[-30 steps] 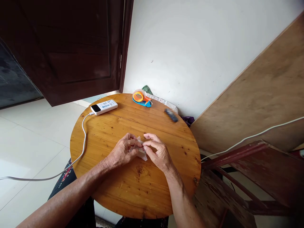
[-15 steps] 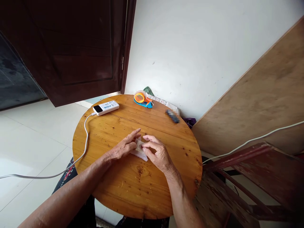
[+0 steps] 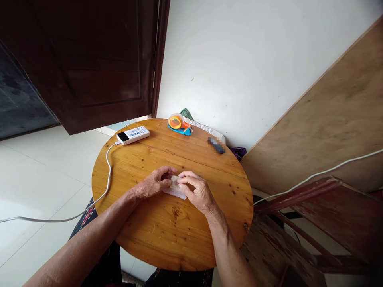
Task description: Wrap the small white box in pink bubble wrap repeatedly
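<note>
A small whitish, thin sheet (image 3: pixel 174 192), paper or plastic, with a beige patch in its upper part, lies at the middle of the round wooden table. At its left edge my left hand (image 3: pixel 154 183) grips it, thumb on top and fingers curled around the far side. My right hand (image 3: pixel 196 190) pinches the right side between thumb and fingertips. Fingers of both hands nearly meet above the sheet and cover parts of it, so what the beige patch is cannot be made out.
Toward the table's (image 3: pixel 134 235) back left lies a white power bank (image 3: pixel 133 135) with a white cable (image 3: pixel 108 175) running off the left edge. An orange and blue tape dispenser (image 3: pixel 179 124) stands at the back, left of a blurred dark object (image 3: pixel 216 145). A wall rises behind.
My left fingers, stretched out before, have curled down around the sheet's far edge. The sheet has turned slightly and shifted a little away from me. My right hand keeps its pinch.
</note>
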`<action>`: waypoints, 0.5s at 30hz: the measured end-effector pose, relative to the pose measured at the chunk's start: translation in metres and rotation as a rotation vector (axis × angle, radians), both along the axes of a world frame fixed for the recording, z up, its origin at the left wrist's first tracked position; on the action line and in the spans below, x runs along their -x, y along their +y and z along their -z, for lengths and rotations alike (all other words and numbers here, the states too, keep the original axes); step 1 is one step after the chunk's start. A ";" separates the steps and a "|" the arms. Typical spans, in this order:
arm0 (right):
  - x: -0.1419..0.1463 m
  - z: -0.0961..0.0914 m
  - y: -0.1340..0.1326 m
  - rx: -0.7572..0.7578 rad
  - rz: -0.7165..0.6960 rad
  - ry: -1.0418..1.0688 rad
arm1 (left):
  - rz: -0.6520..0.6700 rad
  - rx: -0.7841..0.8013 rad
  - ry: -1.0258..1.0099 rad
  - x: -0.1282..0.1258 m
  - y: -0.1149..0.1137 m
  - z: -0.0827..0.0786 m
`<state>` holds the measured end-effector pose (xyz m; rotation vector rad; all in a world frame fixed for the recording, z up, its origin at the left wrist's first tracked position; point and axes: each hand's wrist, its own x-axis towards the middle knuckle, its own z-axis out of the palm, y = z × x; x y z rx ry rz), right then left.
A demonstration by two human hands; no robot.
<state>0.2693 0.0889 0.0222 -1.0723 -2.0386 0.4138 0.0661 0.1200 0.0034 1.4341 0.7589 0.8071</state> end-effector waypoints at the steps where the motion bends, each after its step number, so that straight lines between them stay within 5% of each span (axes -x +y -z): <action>1: 0.001 -0.001 0.000 -0.007 0.006 -0.009 | -0.007 -0.003 -0.009 0.000 0.000 0.001; 10: 0.002 -0.001 0.000 -0.097 -0.016 -0.096 | -0.002 -0.004 -0.035 -0.001 0.001 0.001; 15: 0.000 -0.003 -0.001 -0.006 -0.097 0.011 | 0.010 -0.006 -0.040 0.000 0.001 0.000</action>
